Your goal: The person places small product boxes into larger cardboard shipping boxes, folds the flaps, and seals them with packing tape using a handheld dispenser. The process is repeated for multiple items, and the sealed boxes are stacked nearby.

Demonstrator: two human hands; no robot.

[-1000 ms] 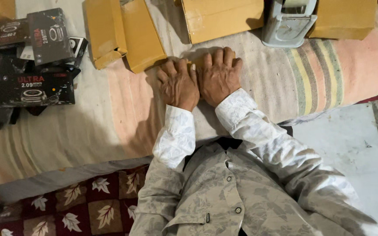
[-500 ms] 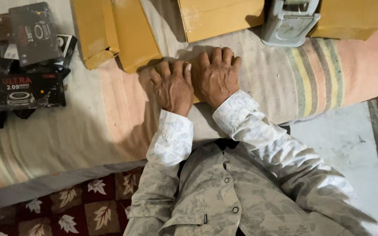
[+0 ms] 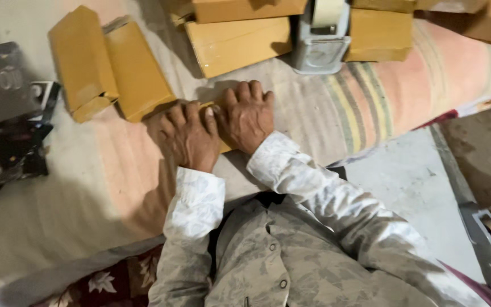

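Head view, looking down; I read both hands as flat, palms down, side by side and touching at the index fingers. My left hand (image 3: 190, 138) lies open with fingers spread, gripping nothing; my right hand (image 3: 248, 115) is likewise open and pressed flat, fingers pointing away from the body. Beneath them lies a flat yellow paper-wrapped parcel (image 3: 223, 145), almost wholly covered; only a sliver shows between the forefingers and at the heel of the right hand; it rests on the pale striped woven cloth (image 3: 370, 96) spread over the work surface.

Beyond the hands, well apart: a larger yellow wrapped box (image 3: 237, 45); a grey desktop tape dispenser (image 3: 320, 40) just beside it; two slim yellow wrapped packets (image 3: 109, 65) lying at a slant to the left; a heap of black printed cartons (image 3: 4, 113) at the far left edge. A bare grey concrete floor (image 3: 410, 193) shows to the right.

In my judgement the step in hand is pressing the wrapping flat; done well, it calls for even weight through both palms, smoothing outward from the middle so the paper creases cleanly, with the parcel kept square on the cloth and not sliding.
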